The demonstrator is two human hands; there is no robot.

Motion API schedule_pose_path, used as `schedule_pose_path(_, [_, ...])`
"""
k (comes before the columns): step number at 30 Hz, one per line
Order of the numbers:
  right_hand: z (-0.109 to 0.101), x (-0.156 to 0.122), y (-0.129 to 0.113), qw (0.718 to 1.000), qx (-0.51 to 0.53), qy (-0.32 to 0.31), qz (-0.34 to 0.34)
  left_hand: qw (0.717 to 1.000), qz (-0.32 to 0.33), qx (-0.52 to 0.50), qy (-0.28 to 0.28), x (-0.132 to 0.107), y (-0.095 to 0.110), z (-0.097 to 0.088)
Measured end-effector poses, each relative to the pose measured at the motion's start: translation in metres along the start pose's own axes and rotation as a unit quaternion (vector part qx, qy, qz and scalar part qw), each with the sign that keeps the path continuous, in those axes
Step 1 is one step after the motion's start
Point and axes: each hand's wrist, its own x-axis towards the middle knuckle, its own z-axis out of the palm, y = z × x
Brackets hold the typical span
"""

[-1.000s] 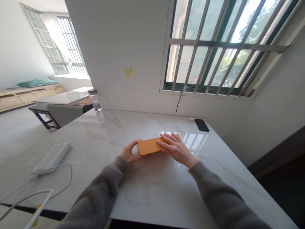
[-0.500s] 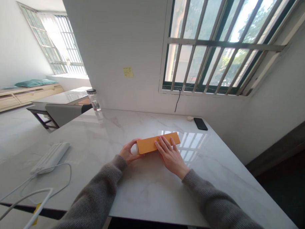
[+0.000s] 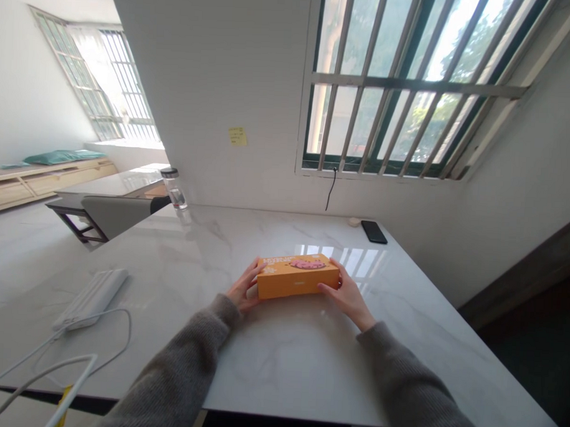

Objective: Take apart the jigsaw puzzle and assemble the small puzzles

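An orange cardboard box (image 3: 287, 286) with white lettering and a pink picture on its top face is held between my two hands, at the middle of the white marble-patterned table (image 3: 280, 363). My left hand (image 3: 245, 288) grips its left end, fingers bent around the edge. At the opposite end, my right hand (image 3: 347, 295) is closed on the box, thumb on the front face and fingers behind the right side. The long front face is turned towards me. Whether the underside touches the table is hard to make out.
To the left lies a white power strip (image 3: 90, 299) with cables (image 3: 74, 362) running to the near left edge. A clear bottle (image 3: 174, 190) stands at the far left corner. A black phone (image 3: 373, 231) and a small white round object (image 3: 354, 222) lie at the back right.
The box has been turned so its printed face now shows on top. My right hand has moved from lying across the box to gripping its right end.
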Motion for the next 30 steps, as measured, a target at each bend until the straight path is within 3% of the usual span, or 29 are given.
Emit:
schedule_pose_path(6, [0.005,-0.013,0.0,0.997,-0.048,0.052,0.018,0.997,-0.027,-0.069,0.018,0.001,0.003,0.012])
schedule_pose_path(9, [0.008,-0.018,0.003,0.993,-0.101,0.05,0.023,0.992,-0.05,-0.111,0.018,0.006,0.0,0.011])
schedule_pose_path(15, [0.005,-0.016,0.014,0.994,-0.091,0.051,0.014,0.98,-0.074,-0.179,0.042,0.012,-0.008,0.014])
schedule_pose_path(21, [0.002,0.01,0.029,0.984,-0.172,0.044,-0.025,0.986,-0.099,-0.104,0.083,0.039,-0.02,0.02])
schedule_pose_path(26, [0.002,0.039,0.039,0.982,-0.173,0.05,-0.054,0.989,-0.115,-0.016,0.093,0.065,-0.025,0.021])
schedule_pose_path(30, [0.001,0.053,0.041,0.984,-0.164,0.041,-0.056,0.987,-0.111,0.037,0.109,0.07,-0.024,0.023])
